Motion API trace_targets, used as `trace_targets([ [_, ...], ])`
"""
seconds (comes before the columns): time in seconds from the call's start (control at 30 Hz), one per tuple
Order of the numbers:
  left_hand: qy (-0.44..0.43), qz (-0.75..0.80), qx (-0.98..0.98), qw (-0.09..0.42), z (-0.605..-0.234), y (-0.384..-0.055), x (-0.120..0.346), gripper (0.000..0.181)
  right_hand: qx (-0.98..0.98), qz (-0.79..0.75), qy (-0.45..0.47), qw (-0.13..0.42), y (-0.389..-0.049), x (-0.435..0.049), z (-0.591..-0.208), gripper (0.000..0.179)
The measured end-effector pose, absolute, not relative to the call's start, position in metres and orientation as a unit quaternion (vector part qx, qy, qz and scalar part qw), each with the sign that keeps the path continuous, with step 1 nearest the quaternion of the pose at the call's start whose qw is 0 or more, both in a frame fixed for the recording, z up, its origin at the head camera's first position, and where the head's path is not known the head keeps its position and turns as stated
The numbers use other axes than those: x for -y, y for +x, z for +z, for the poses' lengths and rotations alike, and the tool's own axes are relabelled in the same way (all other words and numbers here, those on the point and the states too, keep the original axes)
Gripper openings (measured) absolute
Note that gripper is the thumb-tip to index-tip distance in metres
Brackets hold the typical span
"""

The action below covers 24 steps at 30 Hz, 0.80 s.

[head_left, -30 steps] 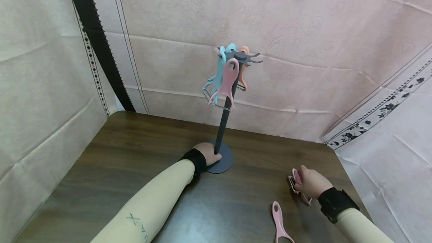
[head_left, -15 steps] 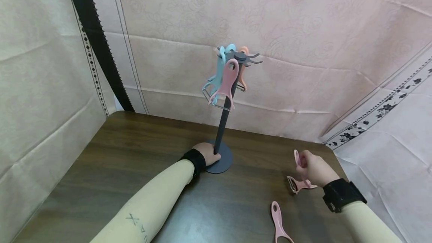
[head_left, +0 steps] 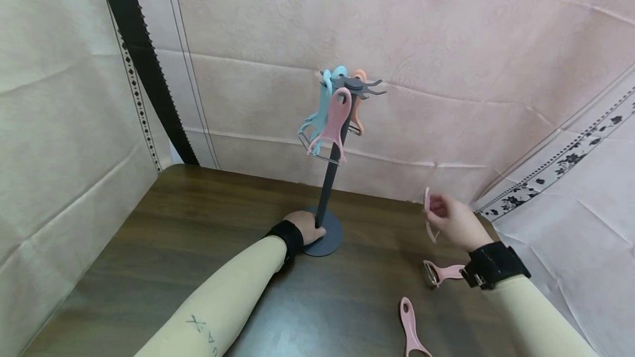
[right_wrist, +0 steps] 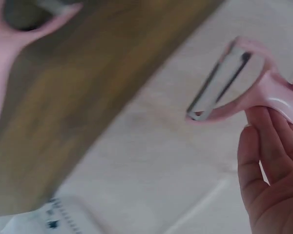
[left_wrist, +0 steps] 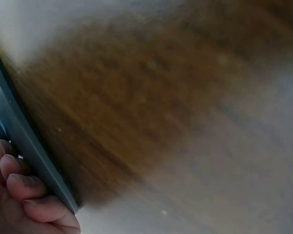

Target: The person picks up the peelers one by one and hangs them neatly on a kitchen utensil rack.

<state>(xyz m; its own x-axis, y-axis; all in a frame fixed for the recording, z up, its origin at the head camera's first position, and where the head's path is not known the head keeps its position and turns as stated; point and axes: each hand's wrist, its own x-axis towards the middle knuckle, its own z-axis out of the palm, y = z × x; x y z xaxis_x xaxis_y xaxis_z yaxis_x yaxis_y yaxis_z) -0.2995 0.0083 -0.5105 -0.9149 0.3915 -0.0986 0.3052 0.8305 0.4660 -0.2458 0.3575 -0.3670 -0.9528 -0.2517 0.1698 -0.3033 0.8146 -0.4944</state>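
My left hand point(head_left: 302, 225) grips the foot of a dark grey stand point(head_left: 326, 189), thumb in front of the pole just above the round base point(head_left: 331, 238). In the left wrist view its fingers point(left_wrist: 24, 185) curl beside the base plate. On the stand's top arms hang a pink peeler point(head_left: 334, 117), light blue peelers point(head_left: 322, 106) and an orange peeler point(head_left: 358, 117). Above the table's right side, my right hand point(head_left: 458, 223) pinches another pink peeler point(right_wrist: 276, 92) by its handle. The right wrist view shows that peeler's metal blade point(right_wrist: 217, 83) clear of the fingers.
Two pink peelers lie on the wooden table point(head_left: 198, 236): one peeler point(head_left: 448, 272) beneath the right wrist, another peeler point(head_left: 409, 324) nearer the front. Several bare hook arms point(head_left: 372, 88) stick out on the stand's right. Pale cloth point(head_left: 446, 70) hangs behind and beside the table.
My right hand has lifted the pink peeler off the table, upward and away from the other peeler lying there. My left hand stays at the stand's base.
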Motion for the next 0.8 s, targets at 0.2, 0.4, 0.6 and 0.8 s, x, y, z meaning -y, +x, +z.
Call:
trace_targets([
  [0.2, 0.181, 0.229, -0.951, 0.098, -0.508, -0.298, -0.009, 0.032, 0.928, 0.310, 0.181, 0.096, -0.264, -0.318, -0.326, 0.039],
  [0.4, 0.175, 0.235, -0.950, 0.108, -0.508, -0.296, -0.009, 0.029, 0.901, 0.356, 0.207, 0.139, -0.274, -0.276, -0.280, 0.039],
  [0.6, 0.175, 0.225, -0.952, 0.112, -0.504, -0.296, -0.010, 0.028, 0.885, 0.374, 0.226, 0.159, -0.276, -0.248, -0.247, 0.035],
  [0.8, 0.175, 0.223, -0.953, 0.104, -0.506, -0.298, -0.009, 0.030, 0.883, 0.373, 0.232, 0.163, -0.273, -0.230, -0.229, 0.035],
])
